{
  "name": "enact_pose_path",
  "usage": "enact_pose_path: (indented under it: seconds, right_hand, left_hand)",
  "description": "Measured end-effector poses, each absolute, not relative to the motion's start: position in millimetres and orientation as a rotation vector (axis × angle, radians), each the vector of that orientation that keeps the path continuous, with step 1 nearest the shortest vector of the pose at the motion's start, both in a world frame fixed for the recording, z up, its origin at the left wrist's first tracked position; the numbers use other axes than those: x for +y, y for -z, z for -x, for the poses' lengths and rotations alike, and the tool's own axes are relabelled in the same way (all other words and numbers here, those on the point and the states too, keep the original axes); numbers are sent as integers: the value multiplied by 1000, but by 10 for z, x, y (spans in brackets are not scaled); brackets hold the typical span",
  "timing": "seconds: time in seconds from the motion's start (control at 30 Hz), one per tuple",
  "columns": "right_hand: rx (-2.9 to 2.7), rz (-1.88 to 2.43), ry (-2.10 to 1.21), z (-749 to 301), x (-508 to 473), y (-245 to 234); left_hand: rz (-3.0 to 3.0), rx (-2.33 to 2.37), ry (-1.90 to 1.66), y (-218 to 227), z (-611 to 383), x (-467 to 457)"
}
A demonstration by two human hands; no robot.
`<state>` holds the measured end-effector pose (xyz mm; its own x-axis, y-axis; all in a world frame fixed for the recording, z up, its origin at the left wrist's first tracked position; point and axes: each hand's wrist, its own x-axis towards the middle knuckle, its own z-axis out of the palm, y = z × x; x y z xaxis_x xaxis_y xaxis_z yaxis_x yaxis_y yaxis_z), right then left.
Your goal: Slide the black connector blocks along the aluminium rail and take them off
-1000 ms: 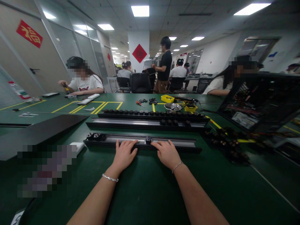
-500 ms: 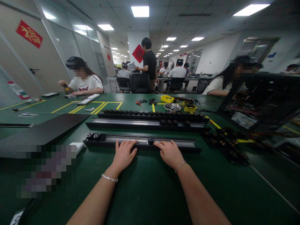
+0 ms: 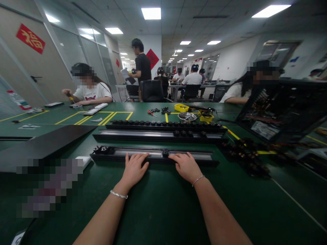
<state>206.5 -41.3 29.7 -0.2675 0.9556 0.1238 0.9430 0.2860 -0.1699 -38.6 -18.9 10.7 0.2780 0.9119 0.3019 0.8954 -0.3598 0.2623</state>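
The nearest long black rail (image 3: 143, 160) lies across the green table in front of me, with a silvery strip along its channel. My left hand (image 3: 135, 166) rests its spread fingers on the rail's front edge, left of the middle. To the right, my right hand (image 3: 186, 166) is on the same edge with fingers stretched out. Its index fingertip is beside a small black socket-like block (image 3: 165, 152) in the channel; I cannot tell whether they touch. More black pieces (image 3: 103, 149) sit in the rail's left end. Neither hand grips anything.
Behind lie two similar rails, one with several blocks (image 3: 182, 133), the other lined with them (image 3: 153, 123). At right are a heap of black parts (image 3: 245, 156) and an open computer case (image 3: 276, 112). A metal dish (image 3: 187, 116) and yellow tray (image 3: 181, 108) stand farther back.
The small block has shifted slightly to the right along the rail, and my right hand has moved slightly right. A standing person in the background has moved left.
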Motion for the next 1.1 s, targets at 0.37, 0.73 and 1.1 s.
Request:
enact_pose_path:
  seconds: [0.37,0.73,1.1]
  right_hand:
    - [-2347,1760,-68,-2129,-412,-289]
    - [-2446,1671,19,-2218,-389,-288]
    - [-2380,1656,59,-2261,-397,-228]
  left_hand:
    - [-2481,1757,-618,-87,393,-178]
    - [-2484,1771,-616,-100,384,-184]
    - [-2476,1768,-626,-95,389,-184]
